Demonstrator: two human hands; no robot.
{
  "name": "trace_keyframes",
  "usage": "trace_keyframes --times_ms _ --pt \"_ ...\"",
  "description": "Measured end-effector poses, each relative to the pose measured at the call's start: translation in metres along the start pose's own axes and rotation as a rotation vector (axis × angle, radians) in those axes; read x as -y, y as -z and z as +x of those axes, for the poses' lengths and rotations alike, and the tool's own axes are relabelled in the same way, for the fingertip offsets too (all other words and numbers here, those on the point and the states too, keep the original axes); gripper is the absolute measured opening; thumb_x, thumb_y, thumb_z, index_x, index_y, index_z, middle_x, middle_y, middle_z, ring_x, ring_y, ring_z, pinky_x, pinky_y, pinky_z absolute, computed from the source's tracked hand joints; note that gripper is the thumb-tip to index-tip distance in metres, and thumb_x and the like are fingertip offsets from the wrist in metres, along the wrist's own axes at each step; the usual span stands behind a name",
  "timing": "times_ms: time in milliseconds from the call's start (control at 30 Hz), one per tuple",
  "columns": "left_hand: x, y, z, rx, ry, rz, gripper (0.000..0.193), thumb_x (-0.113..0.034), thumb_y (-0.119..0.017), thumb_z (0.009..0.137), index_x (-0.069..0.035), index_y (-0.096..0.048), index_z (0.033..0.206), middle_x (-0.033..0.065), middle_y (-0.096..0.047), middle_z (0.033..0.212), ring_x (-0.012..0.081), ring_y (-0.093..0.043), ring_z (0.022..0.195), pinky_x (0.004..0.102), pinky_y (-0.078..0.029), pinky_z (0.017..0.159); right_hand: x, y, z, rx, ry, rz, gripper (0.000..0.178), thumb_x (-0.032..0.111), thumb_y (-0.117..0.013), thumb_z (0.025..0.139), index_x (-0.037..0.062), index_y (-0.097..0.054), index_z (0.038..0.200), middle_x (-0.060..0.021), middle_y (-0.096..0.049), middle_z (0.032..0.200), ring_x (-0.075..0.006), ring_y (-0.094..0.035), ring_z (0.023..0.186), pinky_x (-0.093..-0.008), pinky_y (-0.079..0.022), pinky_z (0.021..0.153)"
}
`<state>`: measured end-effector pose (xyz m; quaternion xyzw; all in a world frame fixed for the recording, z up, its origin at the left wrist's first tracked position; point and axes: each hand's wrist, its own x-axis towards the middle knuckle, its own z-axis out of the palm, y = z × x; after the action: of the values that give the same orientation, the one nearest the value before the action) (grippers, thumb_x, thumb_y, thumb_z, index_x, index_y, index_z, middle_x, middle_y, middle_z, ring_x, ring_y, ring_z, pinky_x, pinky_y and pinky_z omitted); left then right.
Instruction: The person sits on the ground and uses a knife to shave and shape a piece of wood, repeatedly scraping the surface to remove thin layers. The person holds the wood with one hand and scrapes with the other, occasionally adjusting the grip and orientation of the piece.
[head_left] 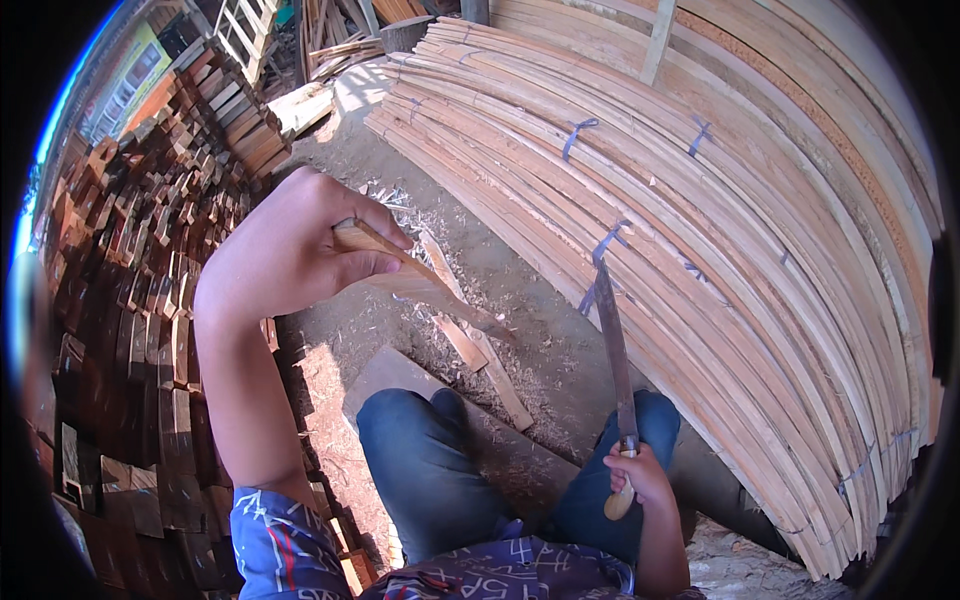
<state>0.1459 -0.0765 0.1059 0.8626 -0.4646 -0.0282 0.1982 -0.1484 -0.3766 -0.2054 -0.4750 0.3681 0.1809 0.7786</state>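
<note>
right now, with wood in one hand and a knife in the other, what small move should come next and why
Probably bring the long knife across to the wooden strip: the left hand grips one end, the right hand holds the knife by its handle, apart from the strip, and shavings on the ground suggest whittling.

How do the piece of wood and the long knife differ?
Colour: the piece of wood is pale tan; the knife is dark-bladed.
Build: the piece of wood has no separate handle; the knife has a lighter handle.
Direction: in the picture, the piece of wood runs down and rightward from the left hand; the knife points upward from the right hand.
Both are long and narrow, each held near one end.
</note>
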Motion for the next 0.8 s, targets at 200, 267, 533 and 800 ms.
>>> trace_keyframes --times_ms 200,267,533,800 --pt "0.001 -0.045 -0.034 -0.263 0.187 -0.036 0.018 -0.004 -0.079 0.072 0.001 -0.074 0.088 0.0159 -0.072 0.082 0.0277 -0.072 0.072 0.0328 -0.055 0.063 0.003 0.01 -0.001 0.05 -0.031 0.04 0.022 0.002 -0.07 0.082 0.0066 -0.049 0.086 -0.0013 -0.047 0.058 -0.0126 -0.049 0.045 -0.0307 -0.043 0.043" --pt "-0.003 -0.053 -0.047 -0.38 0.325 -0.109 0.016 -0.001 -0.079 0.074 0.004 -0.073 0.088 0.0141 -0.073 0.079 0.0144 -0.07 0.071 0.025 -0.052 0.062 0.003 0.007 0.001 0.057 -0.056 0.03 0.022 0.002 -0.07 0.082 0.0062 -0.049 0.087 -0.0013 -0.046 0.058 -0.0129 -0.049 0.045 -0.031 -0.043 0.044" --pt "-0.025 -0.069 -0.063 -0.444 0.541 -0.176 0.018 -0.009 -0.082 0.07 0.0 -0.074 0.083 0.0148 -0.071 0.074 0.0247 -0.071 0.066 0.0299 -0.052 0.06 0.003 -0.013 0.005 -0.053 0.003 -0.323 0.022 0.005 -0.071 0.085 0.0078 -0.05 0.08 -0.0012 -0.05 0.057 -0.0113 -0.051 0.045 -0.0277 -0.043 0.043" --pt "-0.038 -0.069 -0.065 -0.289 0.565 -0.17 0.021 -0.004 -0.08 0.071 0.0 -0.074 0.09 0.0157 -0.072 0.082 0.0289 -0.072 0.07 0.0314 -0.056 0.065 0.02 -0.136 0.04 0.095 0.342 -0.491 0.021 0.018 -0.071 0.088 0.0018 -0.059 0.082 -0.0065 -0.059 0.06 -0.0152 -0.058 0.049 -0.0331 -0.046 0.048"
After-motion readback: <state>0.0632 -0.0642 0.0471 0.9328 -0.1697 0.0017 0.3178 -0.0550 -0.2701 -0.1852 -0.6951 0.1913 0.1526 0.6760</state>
